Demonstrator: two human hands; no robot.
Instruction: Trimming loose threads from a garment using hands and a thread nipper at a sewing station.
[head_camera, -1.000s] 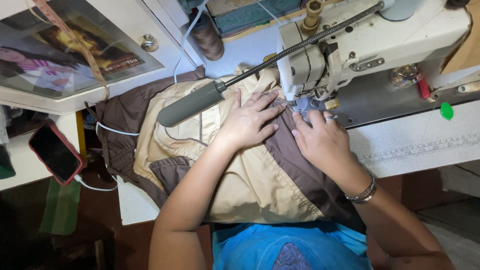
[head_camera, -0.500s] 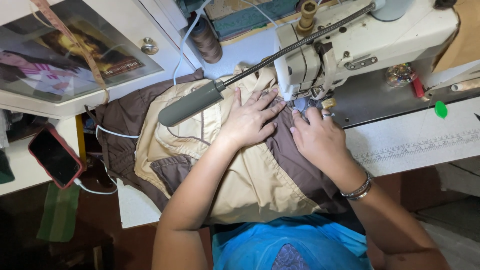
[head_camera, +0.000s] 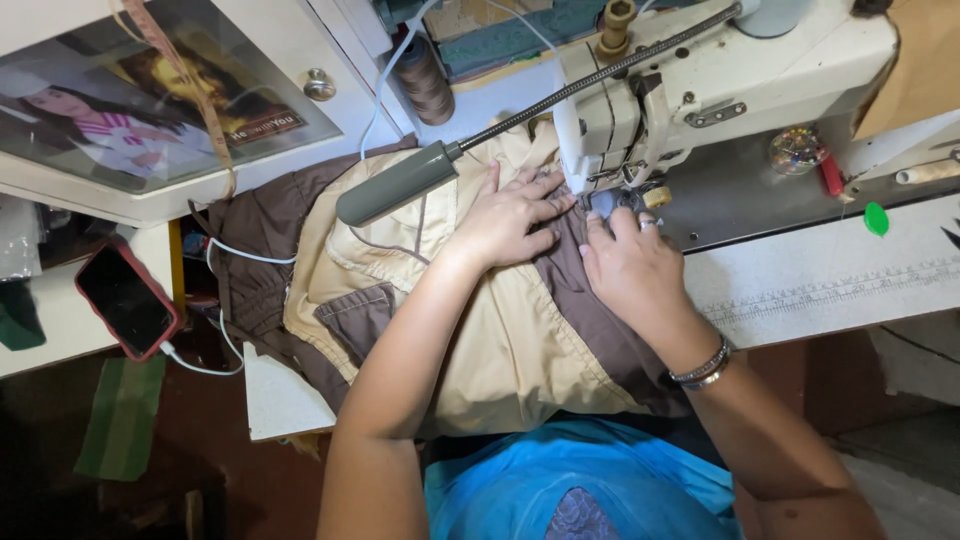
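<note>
Left hand (head_camera: 505, 215): fingers spread, pressed flat on garment (head_camera: 500, 340). Right hand (head_camera: 630, 265): fingers together, tips pressing cloth at needle area; needle itself hidden behind sewing machine (head_camera: 700, 90) head. Garment: tan with brown panels and pocket flap, on machine table (head_camera: 800, 290), draping toward lap. Framed picture (head_camera: 150, 100), upper left, partly cut off. Red-cased phone (head_camera: 127, 300), dark screen, lower left.
</note>
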